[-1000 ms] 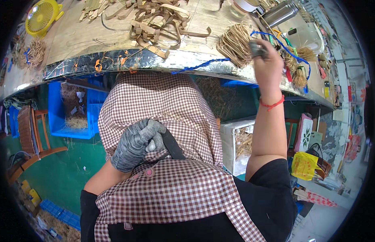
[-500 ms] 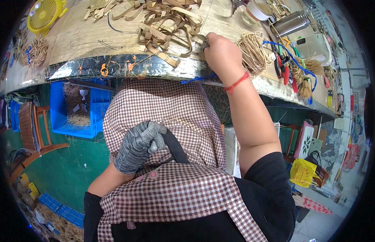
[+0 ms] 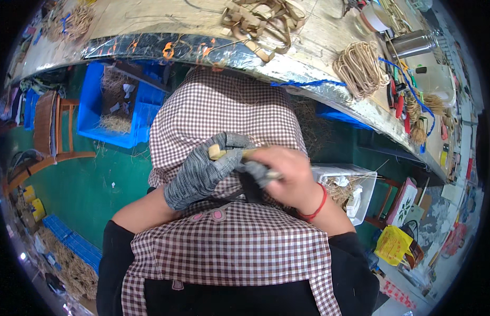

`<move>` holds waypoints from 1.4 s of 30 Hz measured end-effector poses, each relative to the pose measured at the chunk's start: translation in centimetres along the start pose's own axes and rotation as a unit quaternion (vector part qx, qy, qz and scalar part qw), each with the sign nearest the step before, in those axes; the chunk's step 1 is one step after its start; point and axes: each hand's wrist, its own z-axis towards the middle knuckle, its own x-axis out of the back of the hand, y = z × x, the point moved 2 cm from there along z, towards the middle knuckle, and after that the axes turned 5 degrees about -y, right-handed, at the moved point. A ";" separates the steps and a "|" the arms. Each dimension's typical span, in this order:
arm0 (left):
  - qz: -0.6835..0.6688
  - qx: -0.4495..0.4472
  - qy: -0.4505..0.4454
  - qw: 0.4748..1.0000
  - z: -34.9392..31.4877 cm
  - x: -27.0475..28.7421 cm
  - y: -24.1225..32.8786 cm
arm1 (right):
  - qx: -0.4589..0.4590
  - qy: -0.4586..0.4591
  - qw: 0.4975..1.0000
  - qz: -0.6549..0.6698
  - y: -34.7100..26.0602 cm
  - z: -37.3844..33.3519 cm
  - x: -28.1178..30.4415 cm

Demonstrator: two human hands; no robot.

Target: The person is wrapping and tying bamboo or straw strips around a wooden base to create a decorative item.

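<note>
Above the lap of my checked apron, my two hands are close together. My left hand (image 3: 200,171), in a grey knitted glove, is closed round a light tan bamboo strip (image 3: 217,152), whose folded or curled end pokes up past the fingers. My right hand (image 3: 289,176), bare with a red cord at the wrist, is curled at the strip's other side and smeared by motion; its fingertips are hard to see. Below and between the hands hangs a black band (image 3: 250,188), its upper part hidden by grey fabric.
On the workbench ahead lie a heap of bent bamboo strips (image 3: 263,23), a coil of tan cord (image 3: 360,68), red-handled tools (image 3: 399,105) and a jar (image 3: 372,20). Below stand a blue crate (image 3: 92,113), a white bin (image 3: 366,197) and wooden chairs (image 3: 71,124).
My right hand has come back from the strips on the bench to my left hand over the lap. A tan strip now shows in the left hand. The view has shifted.
</note>
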 end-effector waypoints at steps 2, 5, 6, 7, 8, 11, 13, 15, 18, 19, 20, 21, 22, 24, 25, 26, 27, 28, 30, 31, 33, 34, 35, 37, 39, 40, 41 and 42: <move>-0.240 0.120 0.024 0.963 -0.4 -0.2 0.4 | -0.040 0.050 0.996 0.064 0.7 -1.1 0.2; -0.205 0.083 0.020 0.975 -1.1 -0.3 0.4 | -0.078 -0.005 0.993 0.093 1.4 -2.1 -0.3; -0.193 0.083 0.017 0.978 -1.2 -0.4 0.5 | -0.079 0.005 0.991 0.105 1.4 -2.3 -0.5; -0.241 0.076 0.024 0.967 -1.3 -0.5 0.6 | -0.081 0.015 0.990 0.117 1.4 -2.5 -0.6; -0.240 0.073 0.025 0.968 -1.4 -0.8 0.6 | -0.078 0.016 0.990 0.115 1.3 -2.7 -0.6; -0.103 0.106 -0.022 0.989 -2.1 -1.4 0.1 | -0.132 0.027 0.957 0.256 0.7 -3.3 -1.4; -0.097 0.080 -0.028 0.992 -2.2 -1.9 0.0 | -0.155 0.023 0.929 0.336 0.2 -3.3 -2.2; -0.088 0.092 -0.054 0.990 -2.3 -1.7 0.1 | -0.154 0.011 0.927 0.342 0.3 -3.4 -2.5; 0.010 0.018 -0.048 0.999 -2.4 -1.2 0.8 | -0.152 0.033 0.930 0.334 0.8 -3.9 -2.9; -0.050 0.057 -0.030 0.997 -2.5 -1.2 0.5 | -0.148 0.067 0.933 0.320 1.0 -3.9 -2.9; -0.111 0.096 -0.012 0.989 -2.6 -1.1 0.1 | -0.149 0.067 0.933 0.320 1.4 -4.0 -2.6; -0.081 0.084 -0.007 0.993 -2.6 -1.1 -0.2 | -0.110 0.013 0.968 0.225 1.7 -4.1 -2.3; -0.083 0.086 -0.007 0.993 -2.7 -1.1 -0.1 | -0.069 -0.041 0.989 0.127 1.8 -4.1 -2.2; 0.016 0.059 -0.041 0.997 -2.7 -1.2 0.8 | -0.057 -0.055 0.990 0.117 1.7 -3.8 -2.5; 0.014 0.061 -0.042 0.997 -2.5 -1.1 0.4 | -0.038 -0.046 0.993 0.100 1.6 -3.7 -2.6; 0.160 -0.045 -0.055 0.985 -2.3 -1.0 0.1 | -0.018 -0.038 0.996 0.084 1.6 -3.6 -2.7; 0.300 -0.149 -0.066 0.940 -2.3 -1.0 0.0 | -0.020 -0.039 0.995 0.084 1.7 -3.5 -2.7; 0.298 -0.148 -0.066 0.941 -2.4 -1.1 0.1 | -0.014 -0.044 0.996 0.076 1.7 -3.4 -2.7; -0.062 0.082 -0.057 0.993 -2.5 -1.1 -0.3 | -0.010 -0.048 0.996 0.069 1.8 -3.3 -2.7; -0.062 0.084 -0.059 0.993 -2.3 -1.1 -0.4 | -0.009 -0.050 0.996 0.075 1.9 -3.3 -2.6; -0.062 0.102 -0.065 0.991 -2.1 -1.0 -0.5 | -0.009 -0.053 0.995 0.082 2.0 -3.3 -2.7; -0.063 0.102 -0.065 0.991 -2.1 -1.0 -0.6 | -0.009 -0.048 0.994 0.093 2.1 -3.3 -2.8; -0.053 0.077 -0.064 0.994 -2.1 -1.0 -0.6 | -0.009 -0.043 0.994 0.103 2.2 -3.4 -2.8; -0.042 0.051 -0.063 0.996 -2.1 -0.8 -0.9 | -0.017 -0.044 0.992 0.117 2.0 -3.4 -2.9; 0.333 -0.174 -0.066 0.924 -2.1 -0.8 -0.4 | -0.024 -0.044 0.990 0.130 2.0 -3.4 -2.9; 0.333 -0.174 -0.066 0.924 -2.1 -0.9 -0.6 | -0.024 -0.047 0.990 0.132 2.0 -3.4 -2.9; 0.283 -0.143 -0.069 0.946 -2.2 -0.9 -0.8 | -0.024 -0.049 0.989 0.134 2.0 -3.4 -2.8; 0.232 -0.112 -0.073 0.963 -2.2 -1.0 -1.0 | -0.024 -0.049 0.989 0.134 2.0 -3.4 -2.8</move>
